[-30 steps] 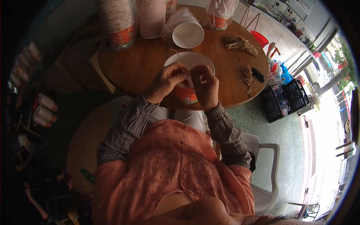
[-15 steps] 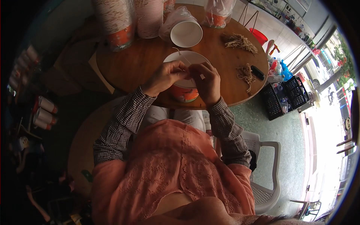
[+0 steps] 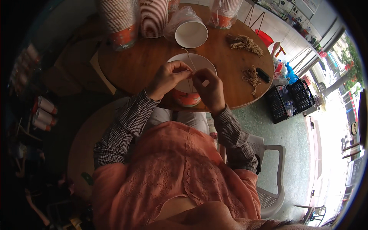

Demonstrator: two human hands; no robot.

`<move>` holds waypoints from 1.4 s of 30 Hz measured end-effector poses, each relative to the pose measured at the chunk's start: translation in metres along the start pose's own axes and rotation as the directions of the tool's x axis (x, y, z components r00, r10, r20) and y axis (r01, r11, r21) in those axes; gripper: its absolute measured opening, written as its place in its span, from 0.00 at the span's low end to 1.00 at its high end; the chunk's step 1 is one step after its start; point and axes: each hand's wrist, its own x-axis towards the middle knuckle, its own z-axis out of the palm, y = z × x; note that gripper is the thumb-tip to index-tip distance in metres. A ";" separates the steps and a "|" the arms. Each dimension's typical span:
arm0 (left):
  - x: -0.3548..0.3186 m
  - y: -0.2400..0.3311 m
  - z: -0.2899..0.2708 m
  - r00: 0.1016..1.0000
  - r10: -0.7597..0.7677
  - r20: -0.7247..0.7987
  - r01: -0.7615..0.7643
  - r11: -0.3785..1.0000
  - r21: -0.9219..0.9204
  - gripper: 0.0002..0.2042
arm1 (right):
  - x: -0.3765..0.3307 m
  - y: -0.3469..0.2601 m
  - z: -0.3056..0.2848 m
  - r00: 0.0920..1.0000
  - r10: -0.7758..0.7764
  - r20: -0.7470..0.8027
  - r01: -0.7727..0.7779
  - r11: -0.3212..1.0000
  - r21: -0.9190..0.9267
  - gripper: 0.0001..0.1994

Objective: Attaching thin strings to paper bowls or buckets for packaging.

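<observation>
Beige twine: I have it pinched by left hand and right hand, close together over the paper bucket, near edge of the tabletop; a slackening pinch could drop it.

From here I'd have passage on either side of the orange tub: a broad stretch of table lies between the left hand and the wrapped stack, and a narrower one between the right hand and the small string bundle. Straight down into the tub I'm blocked by both hands and the cord over its mouth, while beyond its far rim the tipped white container leaves me only a thin strip.
</observation>
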 end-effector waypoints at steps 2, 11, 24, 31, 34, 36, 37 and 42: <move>-0.003 0.001 0.004 0.993 0.115 0.006 -0.115 0.982 0.147 0.05 | -0.004 -0.002 0.010 0.991 -0.065 -0.120 0.064 0.998 -0.013 0.03; -0.008 0.000 0.007 0.983 0.178 -0.053 -0.179 0.983 -0.030 0.05 | -0.005 -0.008 0.017 0.987 0.025 -0.159 0.012 0.974 0.226 0.04; -0.014 -0.005 0.009 0.960 0.278 -0.023 -0.266 0.937 0.225 0.05 | -0.011 -0.006 0.013 0.983 -0.001 -0.182 0.018 0.996 0.092 0.03; -0.014 -0.004 0.008 0.943 0.328 -0.056 -0.300 0.911 0.282 0.07 | -0.008 -0.009 0.012 0.988 0.018 -0.150 0.006 0.988 0.155 0.04; -0.008 -0.001 0.001 0.990 0.142 0.022 -0.142 0.989 0.047 0.07 | -0.007 -0.006 0.011 0.992 0.040 -0.121 -0.012 0.974 0.225 0.04; -0.003 0.001 -0.006 0.994 0.053 0.101 -0.048 0.998 -0.048 0.08 | -0.007 -0.006 0.010 0.994 0.037 -0.102 -0.006 0.958 0.287 0.04; -0.002 0.001 -0.011 0.983 -0.069 0.172 0.102 0.976 -0.192 0.08 | -0.009 -0.008 0.011 0.994 0.025 -0.111 0.001 0.972 0.234 0.05; 0.004 -0.008 -0.016 0.910 -0.232 0.343 0.381 0.794 -0.473 0.10 | -0.011 -0.001 0.018 0.982 -0.019 -0.188 0.062 0.973 0.223 0.07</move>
